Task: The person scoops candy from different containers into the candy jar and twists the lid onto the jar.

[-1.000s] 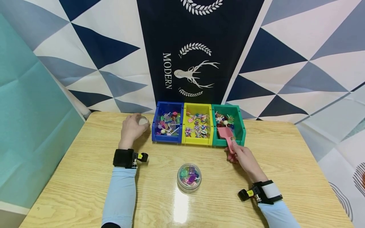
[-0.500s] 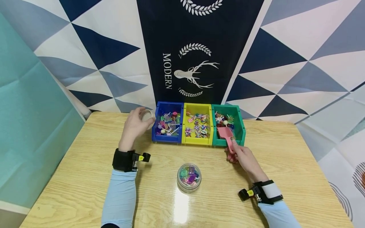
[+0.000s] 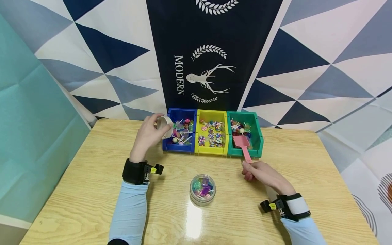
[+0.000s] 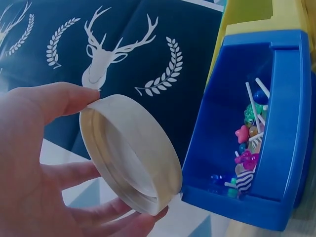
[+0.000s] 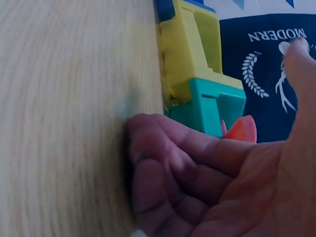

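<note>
My left hand [image 3: 148, 134] holds a round off-white lid [image 4: 148, 143] by its edge, thumb and fingers on its rim. The lid is tilted on its side, beside and partly over the left side of the blue bin [image 3: 178, 147]. My right hand [image 3: 267, 175] is low over the table in front of the green bin [image 3: 259, 141], its fingers loosely curled and nothing in them. Just beyond its fingertips, a pink scoop [image 3: 242, 141] rests in the green bin, handle over the front edge. A clear jar [image 3: 199, 203] of charms stands uncovered nearer the front.
A yellow bin [image 3: 211, 150] sits between the blue and green ones, with small swirl lollipops inside. Mixed lollipops and beads lie in the other two. A patterned backdrop [image 3: 211, 30] rises behind the bins at the back of the wooden table [image 3: 92, 190].
My left hand has lifted the lid off the table and moved it right, tilting it toward the blue bin. My right hand has let go of the scoop and drawn back slightly.
</note>
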`<state>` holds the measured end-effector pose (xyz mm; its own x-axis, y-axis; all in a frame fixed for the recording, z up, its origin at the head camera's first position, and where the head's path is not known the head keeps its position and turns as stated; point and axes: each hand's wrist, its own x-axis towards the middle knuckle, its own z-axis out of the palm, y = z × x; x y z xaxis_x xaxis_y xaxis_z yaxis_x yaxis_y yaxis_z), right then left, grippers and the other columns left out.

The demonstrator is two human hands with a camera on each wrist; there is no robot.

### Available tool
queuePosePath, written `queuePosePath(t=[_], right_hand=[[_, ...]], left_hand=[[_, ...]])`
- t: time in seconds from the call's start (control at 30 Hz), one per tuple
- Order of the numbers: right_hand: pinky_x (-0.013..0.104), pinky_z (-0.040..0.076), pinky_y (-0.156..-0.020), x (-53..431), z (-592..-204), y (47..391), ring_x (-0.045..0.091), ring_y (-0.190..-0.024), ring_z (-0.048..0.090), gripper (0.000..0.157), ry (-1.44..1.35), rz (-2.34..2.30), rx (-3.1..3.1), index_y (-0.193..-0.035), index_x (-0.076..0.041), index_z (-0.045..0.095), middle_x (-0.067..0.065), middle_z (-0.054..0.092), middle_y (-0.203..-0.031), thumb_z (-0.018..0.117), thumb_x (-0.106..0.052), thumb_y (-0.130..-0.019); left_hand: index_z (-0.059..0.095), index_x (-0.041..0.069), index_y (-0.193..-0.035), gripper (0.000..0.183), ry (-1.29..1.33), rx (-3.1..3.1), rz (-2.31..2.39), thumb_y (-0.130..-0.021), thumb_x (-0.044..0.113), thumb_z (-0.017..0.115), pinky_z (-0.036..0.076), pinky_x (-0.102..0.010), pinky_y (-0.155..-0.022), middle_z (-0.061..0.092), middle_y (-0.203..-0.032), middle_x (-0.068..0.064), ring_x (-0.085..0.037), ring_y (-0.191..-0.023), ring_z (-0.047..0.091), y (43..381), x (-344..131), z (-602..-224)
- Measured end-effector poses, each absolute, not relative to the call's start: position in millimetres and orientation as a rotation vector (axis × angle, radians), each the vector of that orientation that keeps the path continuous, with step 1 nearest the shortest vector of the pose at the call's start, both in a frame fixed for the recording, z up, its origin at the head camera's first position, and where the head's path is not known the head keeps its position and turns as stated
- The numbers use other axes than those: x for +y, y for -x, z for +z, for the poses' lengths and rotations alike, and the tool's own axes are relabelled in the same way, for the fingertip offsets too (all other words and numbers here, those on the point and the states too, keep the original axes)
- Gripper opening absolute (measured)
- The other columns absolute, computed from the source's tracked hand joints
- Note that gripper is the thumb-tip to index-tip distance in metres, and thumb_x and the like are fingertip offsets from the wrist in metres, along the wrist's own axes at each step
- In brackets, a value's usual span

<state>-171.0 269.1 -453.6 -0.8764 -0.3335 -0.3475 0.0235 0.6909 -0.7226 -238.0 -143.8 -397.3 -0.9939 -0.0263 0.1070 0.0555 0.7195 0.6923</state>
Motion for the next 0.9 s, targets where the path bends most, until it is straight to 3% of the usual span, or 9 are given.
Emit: queuePosePath(t=[0.1, 0.23, 0.37, 0.57, 0.77, 0.9], right_hand=[[0.034, 0.043, -0.07, 264, -453, 169, 0.019, -0.075, 0.055, 0.046, 0.302, -0.95, 2.469, -0.097, -0.007, 0.071, 0.002, 0.064, -0.082, 0.055, -0.05, -0.1], [0.032, 0.042, -0.065, 255, -455, 166, 0.018, -0.072, 0.053, 0.039, 0.406, -0.91, 2.487, -0.099, -0.008, 0.07, 0.0, 0.061, -0.079, 0.074, -0.045, -0.088], [0.028, 0.043, -0.066, 244, -458, 163, 0.016, -0.073, 0.052, 0.048, 0.532, -0.944, 2.462, -0.109, -0.001, 0.066, 0.0, 0.058, -0.08, 0.083, -0.037, -0.082], [0.027, 0.045, -0.072, 220, -459, 154, 0.017, -0.081, 0.053, 0.066, 0.718, -0.996, 2.393, -0.127, 0.001, 0.059, 0.001, 0.059, -0.089, 0.088, -0.031, -0.077], [0.04, 0.047, -0.094, 196, -460, 140, 0.02, -0.105, 0.057, 0.086, 0.8, -1.047, 2.413, -0.139, -0.006, 0.052, -0.001, 0.061, -0.113, 0.09, -0.038, -0.07], [0.046, 0.044, -0.099, 185, -462, 133, 0.021, -0.114, 0.054, 0.092, 0.835, -1.077, 2.438, -0.141, -0.011, 0.05, -0.002, 0.057, -0.125, 0.092, -0.042, -0.066]], left_hand=[[0.05, 0.015, -0.143, 0.067, 0.046, -2.789, -1.154, -0.091, 0.056, 0.062, 0.046, -0.053, -0.092, 0.051, -0.134, -0.017, -0.035, -0.112, 0.053, 237, -142, -396], [0.049, 0.011, -0.141, 0.069, 0.099, -2.749, -1.208, -0.092, 0.056, 0.063, 0.048, -0.048, -0.091, 0.05, -0.134, -0.016, -0.035, -0.11, 0.056, 236, -137, -395], [0.046, 0.007, -0.136, 0.069, 0.157, -2.736, -1.253, -0.091, 0.056, 0.065, 0.05, -0.046, -0.087, 0.052, -0.13, -0.015, -0.033, -0.108, 0.057, 236, -130, -396], [0.043, 0.012, -0.123, 0.066, 0.234, -2.74, -1.33, -0.086, 0.061, 0.069, 0.047, -0.037, -0.062, 0.058, -0.1, -0.012, -0.027, -0.08, 0.055, 235, -122, -397], [0.044, 0.013, -0.104, 0.052, 0.394, -2.741, -1.335, -0.087, 0.055, 0.071, 0.044, -0.035, -0.062, 0.061, -0.116, -0.009, -0.025, -0.082, 0.055, 234, -114, -398], [0.043, 0.014, -0.088, 0.05, 0.503, -2.756, -1.27, -0.087, 0.055, 0.072, 0.039, -0.035, -0.066, 0.057, -0.104, -0.006, -0.023, -0.085, 0.052, 232, -109, -397]])
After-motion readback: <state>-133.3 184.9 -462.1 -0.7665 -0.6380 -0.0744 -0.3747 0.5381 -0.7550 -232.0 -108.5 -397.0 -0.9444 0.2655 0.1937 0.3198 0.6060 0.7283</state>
